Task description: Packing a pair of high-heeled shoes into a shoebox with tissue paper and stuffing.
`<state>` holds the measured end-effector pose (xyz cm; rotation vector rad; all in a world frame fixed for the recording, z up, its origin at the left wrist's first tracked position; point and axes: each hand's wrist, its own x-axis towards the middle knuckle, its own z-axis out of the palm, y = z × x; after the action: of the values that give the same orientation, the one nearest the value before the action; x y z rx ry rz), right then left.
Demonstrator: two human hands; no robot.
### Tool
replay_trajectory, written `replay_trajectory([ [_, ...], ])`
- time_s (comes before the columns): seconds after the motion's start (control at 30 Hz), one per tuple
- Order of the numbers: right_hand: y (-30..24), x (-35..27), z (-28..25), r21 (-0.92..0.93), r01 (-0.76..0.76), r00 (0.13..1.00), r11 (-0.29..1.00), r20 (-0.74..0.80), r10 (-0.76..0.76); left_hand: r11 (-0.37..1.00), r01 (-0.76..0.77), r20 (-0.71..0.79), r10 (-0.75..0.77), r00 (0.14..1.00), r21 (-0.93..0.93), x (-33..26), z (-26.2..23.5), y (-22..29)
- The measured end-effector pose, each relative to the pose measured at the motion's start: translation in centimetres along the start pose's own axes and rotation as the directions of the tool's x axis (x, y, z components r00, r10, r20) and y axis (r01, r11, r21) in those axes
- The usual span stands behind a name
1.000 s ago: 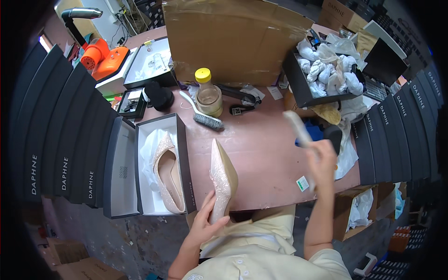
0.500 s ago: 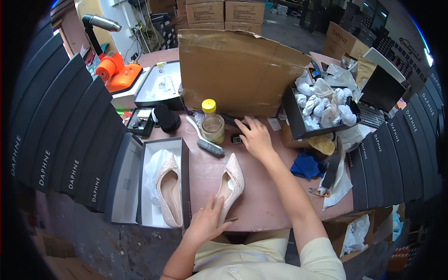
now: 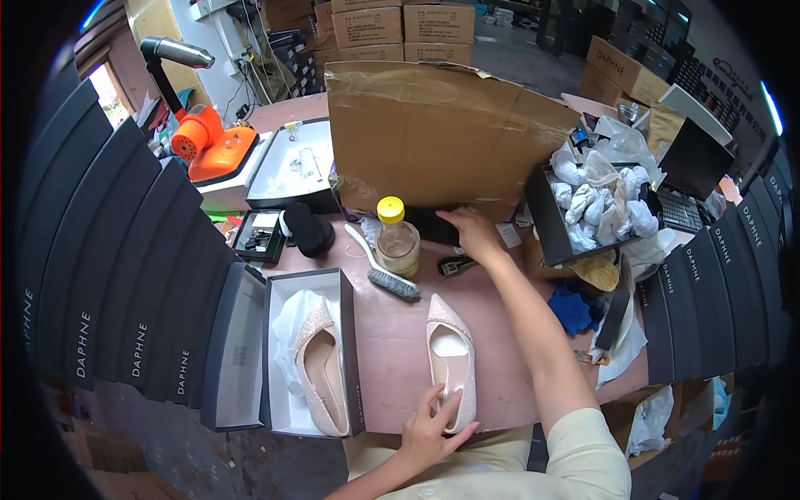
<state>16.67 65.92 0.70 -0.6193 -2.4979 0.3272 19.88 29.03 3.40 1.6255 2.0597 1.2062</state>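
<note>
A pale pink, glittery pointed pump (image 3: 461, 342) stands on the table with its toe pointing away from me. My left hand (image 3: 432, 427) is closed at its heel end, the fingers reaching into the opening. A white piece lies inside the shoe. My right hand (image 3: 473, 235) stretches to the foot of the cardboard panel, its fingers curled on a flat black object (image 3: 432, 225) whose kind I cannot make out. The matching pump (image 3: 320, 367) lies with white tissue in an open shoebox (image 3: 347, 333) on the left.
Near my right hand are a yellow-capped jar (image 3: 397, 246), a brush (image 3: 392, 285) and a small dark tool (image 3: 455, 265). The cardboard panel (image 3: 450, 137) stands behind. Shoebox stacks (image 3: 108, 275) flank the table; a box of crumpled tissue (image 3: 550, 217) sits right.
My left hand has shifted from the pump's side to its heel, and the pump now points straighter ahead. My right hand's spread fingers have curled onto the black object. The whole view has shifted slightly.
</note>
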Motion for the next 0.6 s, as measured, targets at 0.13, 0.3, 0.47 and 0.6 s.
replay_trajectory([
  [0.13,1.5,1.1,-0.3,0.139,-0.110,0.985,0.984,-0.116,0.126,0.972,-0.235,-0.044,0.236,0.971,0.013,2.0,2.2,0.2],
  [0.3,1.4,0.5,-0.2,-0.190,-0.126,0.970,0.974,-0.229,0.080,0.950,-0.312,0.146,0.304,0.941,0.032,2.9,3.8,1.2],
  [0.47,0.1,-2.2,-1.9,-0.361,-0.112,0.942,0.926,-0.336,-0.017,0.950,-0.313,0.149,0.310,0.939,-0.004,3.3,4.9,2.3],
  [0.6,-1.7,-7.5,-4.7,0.073,-0.177,0.926,0.981,-0.326,0.192,0.955,-0.274,0.073,0.283,0.956,-0.116,3.5,3.7,1.4],
])
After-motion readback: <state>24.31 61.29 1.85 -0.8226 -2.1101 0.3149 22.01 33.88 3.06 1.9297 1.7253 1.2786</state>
